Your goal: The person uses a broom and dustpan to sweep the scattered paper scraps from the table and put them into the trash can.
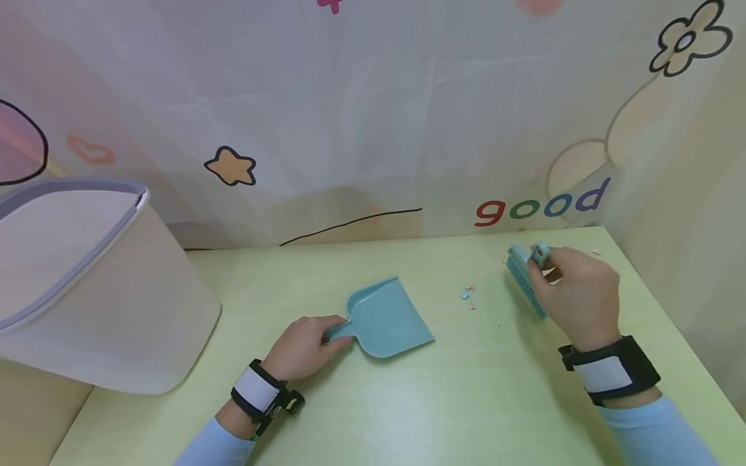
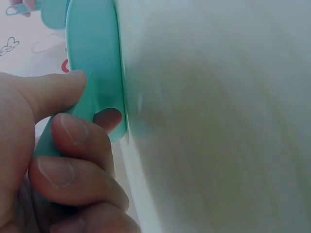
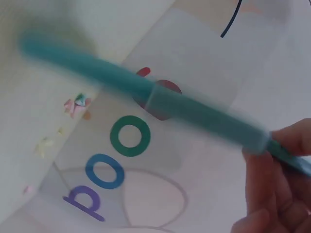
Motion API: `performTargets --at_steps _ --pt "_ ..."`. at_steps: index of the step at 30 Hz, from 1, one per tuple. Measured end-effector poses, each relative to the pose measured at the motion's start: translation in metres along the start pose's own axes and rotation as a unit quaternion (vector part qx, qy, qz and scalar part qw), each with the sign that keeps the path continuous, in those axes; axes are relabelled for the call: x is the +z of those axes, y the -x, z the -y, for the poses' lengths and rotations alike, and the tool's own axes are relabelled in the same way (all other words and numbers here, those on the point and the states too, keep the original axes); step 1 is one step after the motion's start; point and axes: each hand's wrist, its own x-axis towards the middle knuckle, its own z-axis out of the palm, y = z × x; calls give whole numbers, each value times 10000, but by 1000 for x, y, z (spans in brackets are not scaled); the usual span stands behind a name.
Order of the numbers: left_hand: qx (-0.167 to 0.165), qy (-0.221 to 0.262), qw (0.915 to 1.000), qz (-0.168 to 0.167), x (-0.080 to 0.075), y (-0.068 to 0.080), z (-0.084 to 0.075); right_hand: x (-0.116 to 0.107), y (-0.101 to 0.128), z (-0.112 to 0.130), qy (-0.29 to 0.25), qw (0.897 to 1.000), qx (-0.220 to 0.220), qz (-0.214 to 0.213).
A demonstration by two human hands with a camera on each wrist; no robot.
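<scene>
My left hand (image 1: 304, 346) grips the short handle of a light-blue dustpan (image 1: 389, 320), thumb on one side and fingers curled round the other. The pan lies near the middle of the table, its wide edge facing right. In the left wrist view the dustpan (image 2: 97, 53) stands edge-on along the tabletop. At the right, my right hand (image 1: 579, 291) pinches the handle of a matching hand brush (image 1: 524, 278), bristles angled down toward the table. Motion blurs the brush (image 3: 209, 119) in the right wrist view. Several small coloured scraps (image 1: 466, 294) lie between pan and brush.
A large white bin (image 1: 122, 310) with a lilac rim stands at the left. Behind the pale green table (image 1: 408, 414) hangs a printed cloth (image 1: 350, 129) with the word "good". More scraps (image 3: 43, 145) lie near the back right, and a wall borders the right side.
</scene>
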Motion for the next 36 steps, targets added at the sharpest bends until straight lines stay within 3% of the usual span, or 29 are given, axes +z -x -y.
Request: performTargets --at_steps 4,10,18,22,25,30,36 --pt "42 10 10000 -8 0 0 0 1 3 15 268 9993 252 115" --pt "74 2 10000 6 1 0 -3 10 8 33 -249 9969 669 316" --pt "77 -56 10000 3 0 0 -5 13 9 37 -1131 9895 857 -267" --pt "96 -58 9999 29 0 0 -4 14 8 35 -1271 9896 459 -497" --pt "125 -38 9999 29 0 0 -4 16 8 31 -981 9942 -74 -425" --pt "144 6 9999 72 2 0 -3 21 12 26 -589 9950 -796 134" --pt "112 79 9998 118 3 1 -3 23 13 32 -515 9873 -1162 958"
